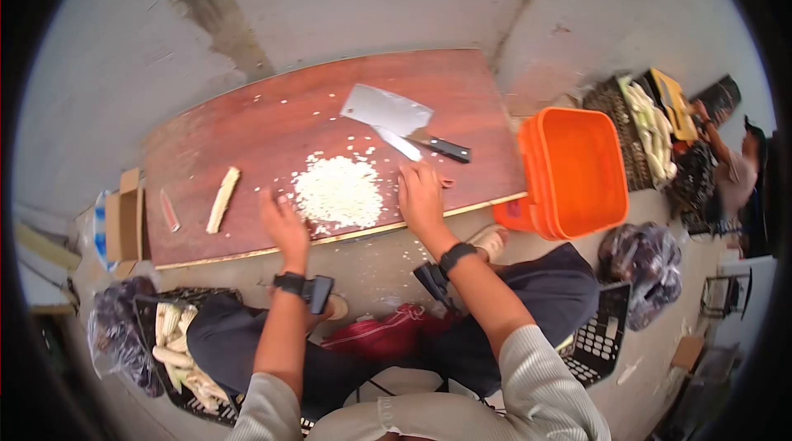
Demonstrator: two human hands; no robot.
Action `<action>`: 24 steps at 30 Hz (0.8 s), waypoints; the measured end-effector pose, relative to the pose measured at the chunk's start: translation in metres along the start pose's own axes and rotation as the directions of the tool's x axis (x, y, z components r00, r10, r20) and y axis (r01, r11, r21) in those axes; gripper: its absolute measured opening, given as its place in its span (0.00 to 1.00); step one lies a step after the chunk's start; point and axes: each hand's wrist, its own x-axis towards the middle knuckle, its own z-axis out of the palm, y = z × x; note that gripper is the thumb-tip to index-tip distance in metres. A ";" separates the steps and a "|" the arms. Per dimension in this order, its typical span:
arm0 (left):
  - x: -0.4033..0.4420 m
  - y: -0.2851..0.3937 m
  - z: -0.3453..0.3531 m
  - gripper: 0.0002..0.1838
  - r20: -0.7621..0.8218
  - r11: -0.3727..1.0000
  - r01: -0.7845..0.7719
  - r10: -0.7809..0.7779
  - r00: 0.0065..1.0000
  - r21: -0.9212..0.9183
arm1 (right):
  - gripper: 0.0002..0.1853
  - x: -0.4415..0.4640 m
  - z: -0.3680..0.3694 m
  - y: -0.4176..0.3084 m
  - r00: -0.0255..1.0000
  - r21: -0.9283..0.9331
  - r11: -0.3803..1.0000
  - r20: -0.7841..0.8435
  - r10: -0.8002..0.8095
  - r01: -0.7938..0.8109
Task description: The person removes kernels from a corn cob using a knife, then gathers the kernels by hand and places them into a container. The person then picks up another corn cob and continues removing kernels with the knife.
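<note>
A heap of pale corn kernels (338,192) lies on the reddish-brown tabletop (280,132), with loose kernels scattered around it. At the heap's left edge is my left hand (285,226), fingers stretched out and holding nothing. My right hand (422,195) rests at the table's front edge, right of the heap, with fingers extended and nothing visible in them. Just beyond it lies a cleaver (388,107) with a dark handle. A narrow whitish piece (398,143) lies against the cleaver; its kind is unclear. A corn cob (223,200) lies to the left.
A small red-and-white strip (169,210) lies at the table's left end. An orange bin (577,173) stands to the right. Crates of corn (186,358) flank my legs, beside dark plastic bags (643,272). Another person (734,173) works at far right near more corn (652,132).
</note>
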 end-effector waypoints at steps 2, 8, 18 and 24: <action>-0.005 0.013 0.009 0.25 0.013 0.998 -0.049 0.049 0.999 0.039 | 0.18 -0.013 0.012 -0.022 0.999 0.050 0.998 0.029 0.038 -0.040; -0.001 0.041 0.031 0.24 0.094 0.985 -0.153 0.146 0.985 0.079 | 0.24 -0.001 0.057 -0.050 0.991 -0.006 0.992 0.019 0.129 -0.129; 0.002 0.068 0.049 0.19 0.259 0.901 0.103 0.011 0.966 -0.422 | 0.18 0.018 0.083 -0.068 0.971 0.508 0.827 0.117 0.211 -0.241; 0.008 0.073 0.067 0.16 0.488 0.220 0.570 -0.335 0.806 -0.791 | 0.14 0.019 0.119 -0.069 0.798 0.854 0.190 0.343 0.496 -0.485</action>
